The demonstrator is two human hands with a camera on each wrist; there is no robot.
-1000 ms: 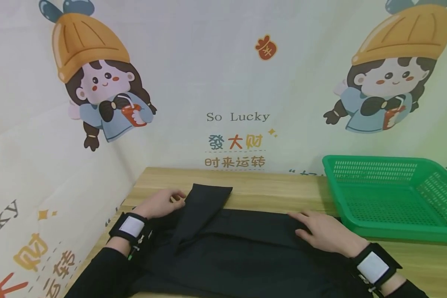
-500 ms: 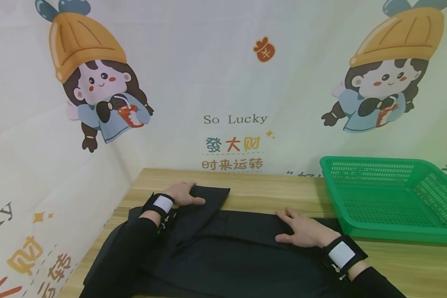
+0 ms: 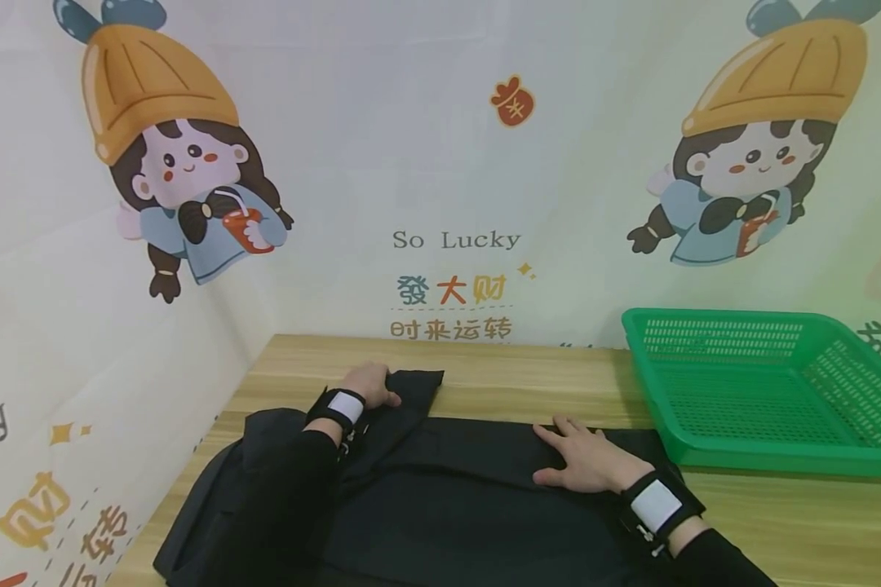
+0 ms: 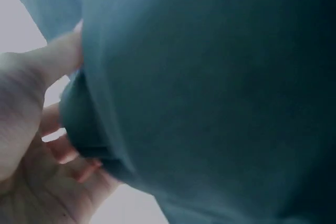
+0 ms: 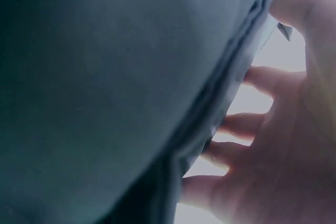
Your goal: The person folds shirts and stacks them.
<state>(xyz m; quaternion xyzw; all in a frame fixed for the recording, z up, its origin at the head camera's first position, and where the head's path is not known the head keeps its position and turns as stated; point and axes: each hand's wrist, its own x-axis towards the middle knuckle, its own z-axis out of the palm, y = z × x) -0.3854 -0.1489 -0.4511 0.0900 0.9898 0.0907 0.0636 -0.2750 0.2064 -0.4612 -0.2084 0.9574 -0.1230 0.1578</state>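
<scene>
A black garment [image 3: 484, 505] lies spread over the table, its front part running out of the head view. Toward the back left a narrow sleeve-like strip [image 3: 422, 387] of it sticks up past the long edge. My left hand [image 3: 367, 385] holds that strip; in the left wrist view the thumb and the curled fingers [image 4: 63, 148] lie on either side of the cloth, partly hidden by it. My right hand [image 3: 583, 456], fingers spread, rests on the garment's far edge at the right. A stitched seam [image 5: 220, 72] runs beside its fingers in the right wrist view.
A green plastic basket [image 3: 771, 461] stands at the right, close to the garment's right end. The wooden table [image 3: 529, 367] meets a printed cloth backdrop [image 3: 382, 163] at the back and left. Bunched black cloth [image 3: 213, 489] lies left of my left forearm.
My left hand has moved right from beside the strip and taken hold of it. My right hand has shifted left along the far edge. The view has turned slightly right.
</scene>
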